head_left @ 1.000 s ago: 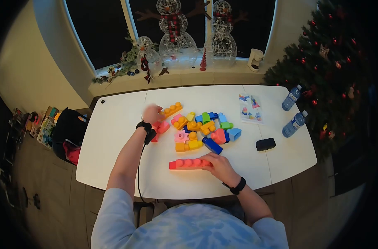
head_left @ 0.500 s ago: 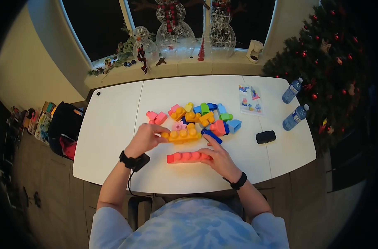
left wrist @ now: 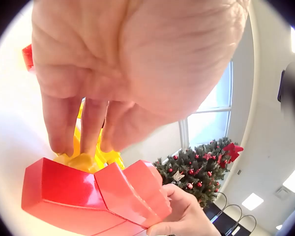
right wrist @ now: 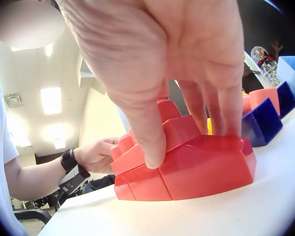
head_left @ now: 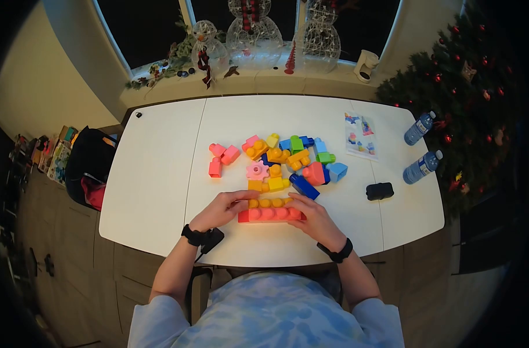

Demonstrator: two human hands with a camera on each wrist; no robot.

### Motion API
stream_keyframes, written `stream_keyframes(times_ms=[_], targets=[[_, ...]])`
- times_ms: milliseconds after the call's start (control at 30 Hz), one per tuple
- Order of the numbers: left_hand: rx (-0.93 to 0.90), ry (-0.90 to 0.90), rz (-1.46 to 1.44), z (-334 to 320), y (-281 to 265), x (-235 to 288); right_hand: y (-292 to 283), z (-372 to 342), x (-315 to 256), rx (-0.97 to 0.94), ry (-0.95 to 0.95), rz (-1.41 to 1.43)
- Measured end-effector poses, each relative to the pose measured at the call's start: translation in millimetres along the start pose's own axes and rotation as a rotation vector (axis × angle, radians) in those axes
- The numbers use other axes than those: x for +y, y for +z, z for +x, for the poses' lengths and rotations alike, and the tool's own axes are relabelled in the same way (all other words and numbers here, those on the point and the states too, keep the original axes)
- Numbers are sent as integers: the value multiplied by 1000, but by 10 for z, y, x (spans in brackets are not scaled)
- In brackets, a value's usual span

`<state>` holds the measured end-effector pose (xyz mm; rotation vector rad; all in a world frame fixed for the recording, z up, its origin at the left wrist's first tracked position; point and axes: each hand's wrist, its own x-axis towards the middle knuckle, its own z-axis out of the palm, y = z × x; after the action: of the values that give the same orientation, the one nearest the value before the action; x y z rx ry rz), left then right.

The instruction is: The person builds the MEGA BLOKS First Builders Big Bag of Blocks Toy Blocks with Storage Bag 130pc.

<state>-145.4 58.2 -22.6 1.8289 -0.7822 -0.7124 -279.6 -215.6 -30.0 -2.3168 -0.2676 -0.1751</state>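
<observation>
A row of red toy building bricks [head_left: 270, 217], stacked with a four-stud brick on top, lies near the table's front edge. Right behind it and alongside is a long yellow-orange brick [head_left: 265, 203] with a row of studs. My left hand [head_left: 219, 210] pinches the yellow brick's left end; in the left wrist view its fingers reach down to the yellow studs [left wrist: 78, 161]. My right hand [head_left: 319, 221] grips the right end of the red stack. Its thumb presses the stack's near face [right wrist: 172, 162] in the right wrist view, with the fingers over the far side.
Loose bricks lie behind, including a pink gear-shaped one [head_left: 257, 170], a dark blue one [head_left: 304, 187] and pink ones [head_left: 216, 167] at left. Two water bottles [head_left: 420, 129], a picture sheet [head_left: 360, 136] and a black case [head_left: 380, 191] sit at right.
My left hand has brought the yellow brick from the back left of the pile to just behind the red stack. The right hand stays at the stack's right end.
</observation>
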Motion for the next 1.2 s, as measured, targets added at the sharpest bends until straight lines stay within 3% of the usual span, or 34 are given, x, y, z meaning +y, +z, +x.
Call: stream_keyframes(times_ms=[133, 200, 533, 733, 800, 867, 967, 1000, 1067, 1200], targets=[[51, 30, -36, -131, 120, 75, 4, 15, -24, -15, 3, 12], [103, 154, 140, -116, 185, 3, 17, 17, -34, -17, 16, 18], [153, 138, 179, -130, 270, -42, 50, 7, -20, 23, 11, 32], [91, -23, 186, -162, 226, 10, 25, 16, -64, 10, 30, 67], [86, 119, 110, -191, 98, 81, 18, 14, -89, 7, 39, 51], [223, 67, -54, -156, -149, 118, 22, 5, -80, 12, 33, 54], [638, -27, -22, 89, -618, -93, 20, -1, -90, 16, 33, 60], [639, -24, -20, 153, -719, -110, 17, 2, -94, 17, 34, 64], [741, -309, 429, 257, -872, -129, 30, 7, -68, 22, 26, 62], [662, -410, 730, 501, -845, -385, 25, 15, -69, 18, 29, 48]])
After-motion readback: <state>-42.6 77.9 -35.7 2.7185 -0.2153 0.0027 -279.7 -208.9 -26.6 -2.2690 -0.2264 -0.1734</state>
